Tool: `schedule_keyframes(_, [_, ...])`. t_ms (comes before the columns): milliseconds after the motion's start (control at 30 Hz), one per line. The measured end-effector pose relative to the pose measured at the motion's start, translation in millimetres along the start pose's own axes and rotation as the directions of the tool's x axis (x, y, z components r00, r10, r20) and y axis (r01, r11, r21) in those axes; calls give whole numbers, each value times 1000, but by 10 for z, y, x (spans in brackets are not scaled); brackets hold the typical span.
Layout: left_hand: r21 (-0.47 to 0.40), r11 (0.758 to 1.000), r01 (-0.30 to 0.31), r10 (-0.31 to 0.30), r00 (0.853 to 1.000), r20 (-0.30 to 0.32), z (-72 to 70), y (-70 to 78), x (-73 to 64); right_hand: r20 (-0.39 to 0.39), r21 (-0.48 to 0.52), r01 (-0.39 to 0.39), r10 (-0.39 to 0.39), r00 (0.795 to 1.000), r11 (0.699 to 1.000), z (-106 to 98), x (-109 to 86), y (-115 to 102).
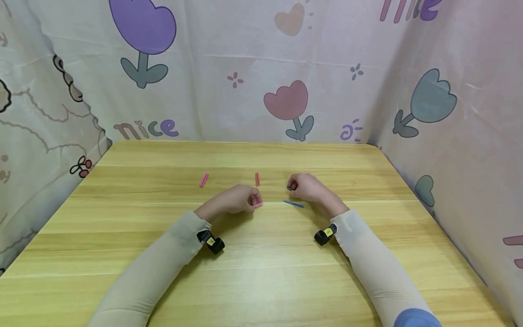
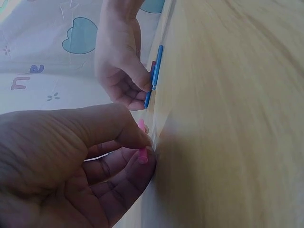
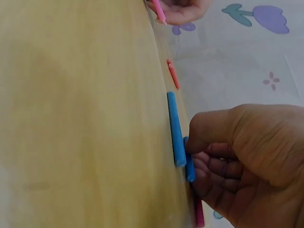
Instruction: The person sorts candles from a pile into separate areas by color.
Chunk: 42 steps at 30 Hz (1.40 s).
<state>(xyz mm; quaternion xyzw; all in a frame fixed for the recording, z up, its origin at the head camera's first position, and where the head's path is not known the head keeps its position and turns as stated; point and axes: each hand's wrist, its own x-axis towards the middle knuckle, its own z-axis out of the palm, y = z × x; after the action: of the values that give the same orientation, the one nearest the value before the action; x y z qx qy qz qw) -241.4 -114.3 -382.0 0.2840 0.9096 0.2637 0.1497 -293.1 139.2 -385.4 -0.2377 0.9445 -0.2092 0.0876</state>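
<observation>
Left hand pinched a slim pink stick.
Right hand pinched a slim blue stick, near a loose blue stick.

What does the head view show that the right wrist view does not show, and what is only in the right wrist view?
Only the head view: the pink pair farthest left, light sleeves, black wrist devices.

Only the right wrist view: a dark pink stick near the right hand.

Both: the left hand holding a pink stick, the right hand with a blue stick, a second blue stick on the table, and a reddish piece.
</observation>
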Motion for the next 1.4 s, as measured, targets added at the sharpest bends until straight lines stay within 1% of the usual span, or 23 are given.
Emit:
schedule_keyframes(100, [-13,1000,0,0,1000,2,1,-1,1,8,94,1,-1,1000,996,-5,-3,47])
schedule_keyframes(200, [-20,1000,0,0,1000,4,-1,-3,-1,15,164,1,-4,1000,986,-10,2,87])
schedule_keyframes(333, [-17,1000,-12,12,1000,3,-4,-15,-4,14,187,15,-18,1000,982,-13,15,113])
schedule_keyframes(567, [-20,999,-27,26,1000,-2,-2,-35,-1,9,172,20,-21,1000,985,-4,23,104])
schedule_keyframes(867, [-50,997,-56,56,998,-2,-18,-48,-13,-3,150,14,-13,1000,989,14,35,107])
schedule_keyframes(1033, [-53,998,-39,39,999,-6,-55,-55,-34,-12,119,17,-16,1000,993,12,33,92])
schedule_keyframes(1267, [-45,999,-25,24,1000,-14,-112,-65,-55,-3,120,8,-8,1000,993,5,27,73])
schedule_keyframes(1400, [-73,997,-10,8,1000,-23,-161,-72,-78,2,117,6,-6,1000,993,6,31,68])
